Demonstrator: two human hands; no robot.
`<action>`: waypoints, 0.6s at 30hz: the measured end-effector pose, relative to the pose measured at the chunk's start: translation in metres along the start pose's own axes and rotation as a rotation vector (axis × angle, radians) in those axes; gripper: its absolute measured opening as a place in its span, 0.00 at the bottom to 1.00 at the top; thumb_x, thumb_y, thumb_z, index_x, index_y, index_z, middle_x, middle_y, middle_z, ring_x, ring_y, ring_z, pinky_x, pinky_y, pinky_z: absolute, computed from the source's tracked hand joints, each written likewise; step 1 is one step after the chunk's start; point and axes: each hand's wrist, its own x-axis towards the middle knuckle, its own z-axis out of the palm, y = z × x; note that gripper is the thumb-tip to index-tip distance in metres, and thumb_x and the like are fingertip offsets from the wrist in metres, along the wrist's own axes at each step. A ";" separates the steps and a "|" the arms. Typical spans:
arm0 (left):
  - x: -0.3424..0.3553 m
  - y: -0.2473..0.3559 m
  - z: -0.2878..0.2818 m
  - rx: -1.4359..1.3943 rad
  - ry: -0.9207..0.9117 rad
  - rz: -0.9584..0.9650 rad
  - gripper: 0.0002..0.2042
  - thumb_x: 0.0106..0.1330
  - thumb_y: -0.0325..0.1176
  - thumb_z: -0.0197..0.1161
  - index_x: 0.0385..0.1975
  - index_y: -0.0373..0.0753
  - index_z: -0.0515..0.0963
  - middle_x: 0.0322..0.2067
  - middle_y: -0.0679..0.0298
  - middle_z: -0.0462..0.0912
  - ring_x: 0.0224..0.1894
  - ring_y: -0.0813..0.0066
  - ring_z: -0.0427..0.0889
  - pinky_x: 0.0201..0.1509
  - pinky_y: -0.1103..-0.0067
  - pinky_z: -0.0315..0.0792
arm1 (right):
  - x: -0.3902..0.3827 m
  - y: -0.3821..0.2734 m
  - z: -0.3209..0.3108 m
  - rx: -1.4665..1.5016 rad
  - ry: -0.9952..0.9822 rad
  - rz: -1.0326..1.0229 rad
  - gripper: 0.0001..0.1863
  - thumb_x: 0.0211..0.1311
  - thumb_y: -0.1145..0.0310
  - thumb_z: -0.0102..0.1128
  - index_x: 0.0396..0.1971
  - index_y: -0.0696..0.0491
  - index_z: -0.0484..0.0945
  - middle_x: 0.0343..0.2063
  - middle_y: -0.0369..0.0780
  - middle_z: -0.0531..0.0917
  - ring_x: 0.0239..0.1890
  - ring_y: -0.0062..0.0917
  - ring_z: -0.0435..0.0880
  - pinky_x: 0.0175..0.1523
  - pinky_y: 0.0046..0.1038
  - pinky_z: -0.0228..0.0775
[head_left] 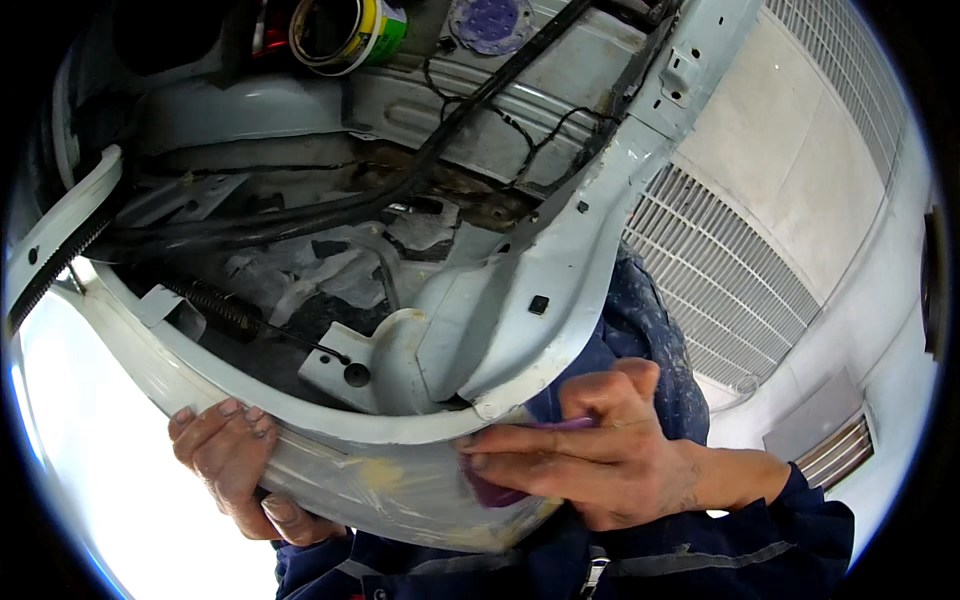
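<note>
A grey car body panel [330, 478] curves across the lower middle, with scuffed patches and a yellowish filler spot. My left hand [228, 465] is closed round the panel's left part, its fingertips over the upper edge and the thumb below. My right hand [610, 450] presses a purple sheet of sandpaper [493, 492] flat against the panel's right part, just under the pale rim [400, 428]. Two fingers lie stretched over the sheet, and the hand covers much of it. My dark blue sleeves show at both wrists.
Behind the panel lies an open body cavity with a black cable [430, 150], a coiled spring-like part [215, 303] and a metal bracket [345, 365]. A yellow-green can [375, 35] and a purple perforated disc [492, 22] are at the top. Floor grating [725, 270] shows at right.
</note>
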 end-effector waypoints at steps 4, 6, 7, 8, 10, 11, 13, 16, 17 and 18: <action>-0.005 -0.012 -0.006 -0.029 -0.060 0.093 0.23 0.69 0.47 0.38 0.41 0.39 0.79 0.42 0.56 0.83 0.55 0.55 0.77 0.72 0.49 0.58 | -0.013 0.016 -0.002 -0.192 0.063 -0.030 0.20 0.50 0.70 0.60 0.46 0.42 0.85 0.55 0.26 0.84 0.40 0.23 0.66 0.48 0.30 0.51; -0.008 -0.018 -0.008 -0.038 -0.092 0.107 0.23 0.68 0.47 0.38 0.42 0.39 0.79 0.43 0.56 0.84 0.56 0.55 0.77 0.72 0.49 0.58 | -0.021 0.023 -0.009 -0.125 0.016 0.127 0.21 0.51 0.72 0.59 0.48 0.43 0.85 0.56 0.24 0.84 0.40 0.24 0.65 0.47 0.31 0.52; -0.008 -0.021 -0.009 -0.036 -0.101 0.122 0.23 0.68 0.47 0.39 0.43 0.39 0.79 0.44 0.56 0.84 0.56 0.55 0.77 0.72 0.49 0.58 | -0.023 0.025 -0.011 -0.087 -0.006 0.284 0.22 0.52 0.74 0.59 0.49 0.43 0.85 0.56 0.24 0.84 0.39 0.24 0.65 0.46 0.31 0.52; -0.010 -0.023 -0.008 -0.061 -0.077 0.066 0.23 0.68 0.47 0.39 0.43 0.38 0.79 0.44 0.55 0.84 0.57 0.55 0.77 0.72 0.50 0.58 | -0.026 0.023 -0.012 -0.038 0.042 0.292 0.21 0.56 0.76 0.57 0.49 0.44 0.85 0.57 0.24 0.83 0.39 0.25 0.65 0.46 0.30 0.53; -0.010 -0.027 -0.007 -0.023 -0.083 0.132 0.23 0.68 0.47 0.39 0.43 0.39 0.79 0.44 0.55 0.84 0.56 0.55 0.77 0.72 0.50 0.58 | -0.028 0.020 -0.011 0.067 0.047 0.168 0.20 0.57 0.76 0.57 0.48 0.44 0.86 0.57 0.25 0.83 0.40 0.25 0.65 0.47 0.30 0.52; -0.009 -0.028 -0.006 -0.057 -0.054 0.081 0.23 0.68 0.47 0.39 0.43 0.39 0.79 0.43 0.56 0.84 0.56 0.55 0.77 0.72 0.50 0.58 | -0.026 0.019 -0.008 0.115 0.134 0.053 0.20 0.57 0.76 0.58 0.48 0.44 0.86 0.57 0.25 0.83 0.40 0.25 0.66 0.47 0.29 0.52; -0.008 -0.028 -0.004 -0.048 -0.047 0.091 0.23 0.68 0.47 0.39 0.42 0.39 0.79 0.43 0.56 0.84 0.56 0.56 0.77 0.72 0.50 0.58 | -0.024 0.020 -0.003 0.131 0.045 0.041 0.20 0.55 0.74 0.60 0.47 0.43 0.87 0.57 0.23 0.83 0.41 0.24 0.66 0.48 0.29 0.52; -0.005 -0.025 -0.003 -0.042 -0.046 0.092 0.23 0.68 0.48 0.39 0.42 0.40 0.79 0.42 0.57 0.83 0.55 0.56 0.77 0.72 0.50 0.58 | -0.021 0.032 0.000 -0.063 -0.076 -0.002 0.22 0.52 0.72 0.62 0.48 0.41 0.86 0.56 0.23 0.84 0.41 0.24 0.66 0.48 0.29 0.52; -0.004 -0.024 -0.004 -0.039 -0.050 0.093 0.23 0.68 0.48 0.39 0.42 0.40 0.79 0.42 0.57 0.83 0.55 0.57 0.77 0.72 0.50 0.58 | -0.022 0.036 -0.001 -0.030 -0.022 0.016 0.22 0.52 0.73 0.61 0.49 0.40 0.85 0.55 0.22 0.84 0.40 0.24 0.66 0.48 0.29 0.52; -0.004 -0.022 -0.003 -0.036 -0.043 0.095 0.23 0.68 0.48 0.39 0.41 0.40 0.79 0.42 0.57 0.83 0.55 0.57 0.77 0.72 0.50 0.58 | -0.023 0.040 -0.003 -0.046 -0.002 0.067 0.22 0.52 0.74 0.60 0.48 0.40 0.86 0.55 0.23 0.84 0.39 0.25 0.66 0.48 0.30 0.53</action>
